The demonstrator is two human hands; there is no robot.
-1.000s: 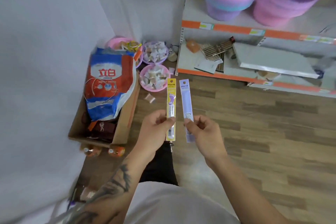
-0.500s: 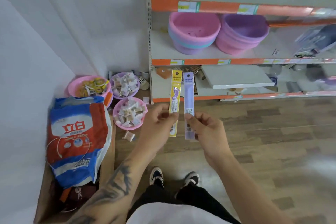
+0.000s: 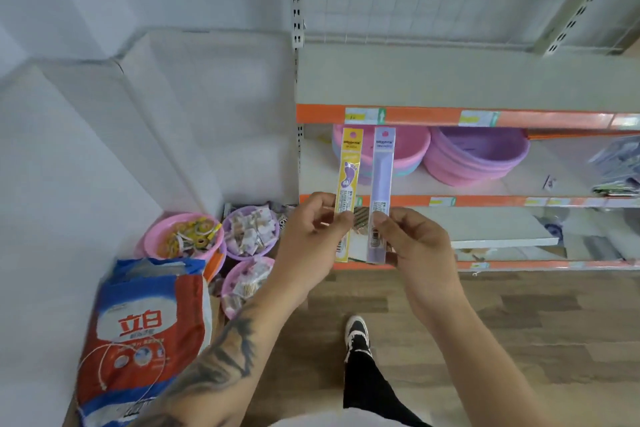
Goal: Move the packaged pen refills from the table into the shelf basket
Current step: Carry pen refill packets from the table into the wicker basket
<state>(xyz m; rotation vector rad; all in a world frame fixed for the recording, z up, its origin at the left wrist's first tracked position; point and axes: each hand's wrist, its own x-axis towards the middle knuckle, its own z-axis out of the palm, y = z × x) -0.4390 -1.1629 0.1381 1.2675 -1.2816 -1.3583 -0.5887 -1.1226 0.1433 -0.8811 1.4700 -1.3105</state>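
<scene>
Before the shelf unit (image 3: 450, 116), two refill packets stand upright side by side, long axes vertical, printed headers on top. One left hand (image 3: 304, 243) pinches the yellow packet (image 3: 347, 191) at its lower half; one right hand (image 3: 420, 246) pinches the lilac packet (image 3: 380, 191) likewise, fingers curled round each.

Two packaged pen refills are held upright side by side, close together but apart, in front of the shelf. The yellow refill pack (image 3: 347, 194), long and narrow with a purple footprint figure and a barcode near its lower end, is pinched in its lower half by the left hand (image 3: 308, 239). The lilac refill pack (image 3: 381, 191), of the same slim shape with a printed header and a barcode low down, is pinched likewise by the right hand (image 3: 420, 250).
</scene>
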